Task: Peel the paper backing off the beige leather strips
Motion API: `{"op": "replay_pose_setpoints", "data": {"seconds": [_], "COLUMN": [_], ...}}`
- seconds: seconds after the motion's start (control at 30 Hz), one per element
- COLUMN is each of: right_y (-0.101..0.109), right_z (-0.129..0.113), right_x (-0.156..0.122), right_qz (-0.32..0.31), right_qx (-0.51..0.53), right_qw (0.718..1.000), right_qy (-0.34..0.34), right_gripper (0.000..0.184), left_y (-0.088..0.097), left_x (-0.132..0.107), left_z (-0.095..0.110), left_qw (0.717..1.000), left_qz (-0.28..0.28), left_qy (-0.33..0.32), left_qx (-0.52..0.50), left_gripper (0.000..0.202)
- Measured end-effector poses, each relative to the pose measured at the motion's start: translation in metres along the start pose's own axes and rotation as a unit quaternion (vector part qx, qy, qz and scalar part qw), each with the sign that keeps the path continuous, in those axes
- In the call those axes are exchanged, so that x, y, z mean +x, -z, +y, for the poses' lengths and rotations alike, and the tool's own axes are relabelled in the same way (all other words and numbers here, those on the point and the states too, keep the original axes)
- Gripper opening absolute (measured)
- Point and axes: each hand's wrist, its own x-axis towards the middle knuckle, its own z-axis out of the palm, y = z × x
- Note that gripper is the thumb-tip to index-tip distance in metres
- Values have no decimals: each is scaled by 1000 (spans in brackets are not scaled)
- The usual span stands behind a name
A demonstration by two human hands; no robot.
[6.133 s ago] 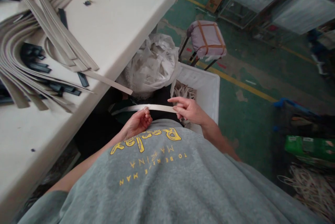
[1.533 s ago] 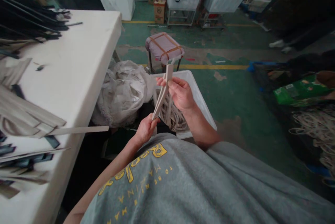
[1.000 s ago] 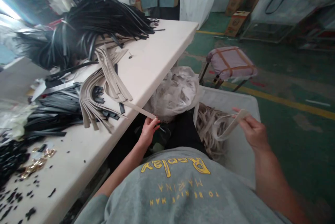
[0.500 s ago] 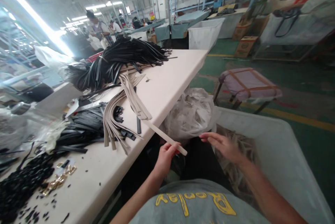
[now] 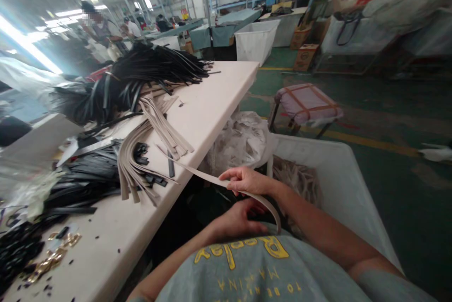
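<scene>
By the table [image 5: 219, 90], right hand [image 5: 247, 180] pinches a beige strap [image 5: 201, 175].

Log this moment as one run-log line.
right hand: pinches beige strap running from table | left hand: at lap under strap, grip unclear | nearby: strap pile, white bin

Right hand [image 5: 247, 180] pinches beige strap [image 5: 197, 173] trailing off table [image 5: 219, 99]; left hand [image 5: 240, 219] just beneath, beside white bin [image 5: 339, 165].
</scene>
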Motion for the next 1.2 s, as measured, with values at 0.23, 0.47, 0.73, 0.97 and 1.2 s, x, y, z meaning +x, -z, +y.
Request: {"op": "replay_pose_setpoints", "data": {"seconds": [0.23,0.47,0.73,0.97,1.2], "right_y": [35,45,9,2,2], "right_z": [30,107,96,107,129], "right_x": [-100,-143,-54,-42,-90], "right_qz": [9,56,-14,142,136], "right_qx": [-96,-54,45,222,459], "right_qw": [992,972,997,964,878], "right_qy": [-86,-223,-61,-28,-12], "right_gripper": [54,46,41,43,47], "left_y": [63,68,11,88,145], "left_x": [8,18,42,105,173], "left_z": [12,14,-4,-1,-13], "left_qw": [925,920,997,944,874], "left_qz": [223,246,51,270,348], "left_qy": [-117,-91,-42,-101,-38], "left_qx": [-286,-292,35,163,338], "left_gripper": [48,32,50,54,49]}}
